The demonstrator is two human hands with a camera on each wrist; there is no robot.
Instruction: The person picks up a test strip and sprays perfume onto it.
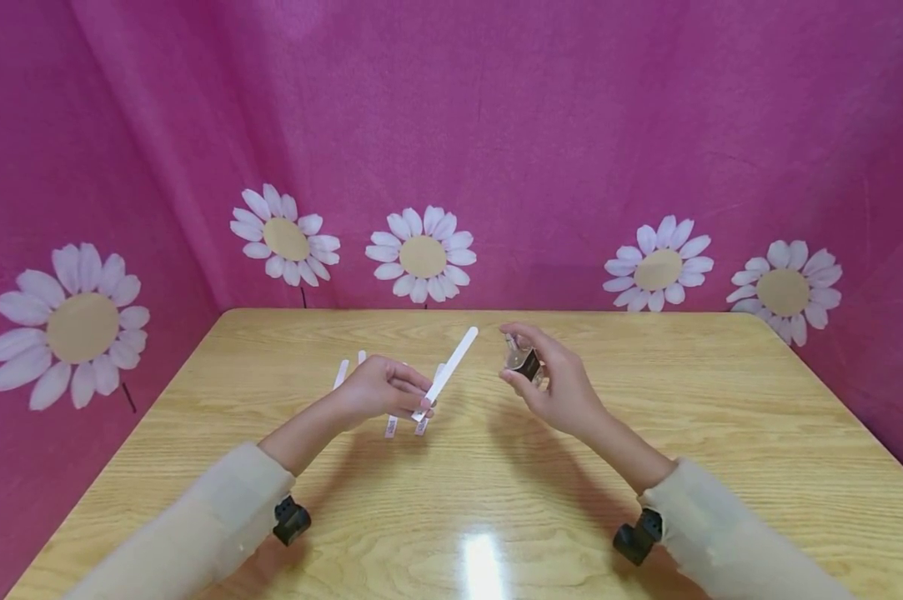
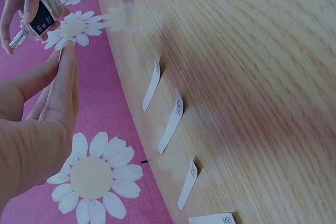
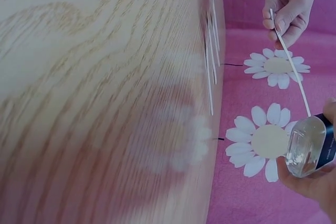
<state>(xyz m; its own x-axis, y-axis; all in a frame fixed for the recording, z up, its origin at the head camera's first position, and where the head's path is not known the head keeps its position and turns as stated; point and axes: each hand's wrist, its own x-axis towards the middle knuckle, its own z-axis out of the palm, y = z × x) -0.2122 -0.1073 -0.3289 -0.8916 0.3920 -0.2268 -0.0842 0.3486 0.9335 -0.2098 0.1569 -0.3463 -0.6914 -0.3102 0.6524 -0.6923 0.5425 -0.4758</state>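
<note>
The left hand [image 1: 383,390] pinches one end of a white paper strip [image 1: 451,367] between thumb and fingers, its rounded end pointing up and to the right. Held above the table, a small clear glass bottle with a black label [image 1: 527,364] sits between the right hand's [image 1: 564,387] thumb and fingers, with the forefinger near its top. In the left wrist view the bottle [image 2: 43,18] is tilted, its silver nozzle [image 2: 19,39] toward the lower left. The strip [image 3: 294,69] and bottle [image 3: 307,145] appear close in the right wrist view; whether they touch, I cannot tell.
Several white strips with small printed marks lie on the wooden table [image 1: 646,400] under and beside the left hand, among them one strip [image 2: 172,121] seen from the left wrist. A pink curtain with large daisies [image 1: 421,256] stands behind the table. Each sleeve carries a small black camera.
</note>
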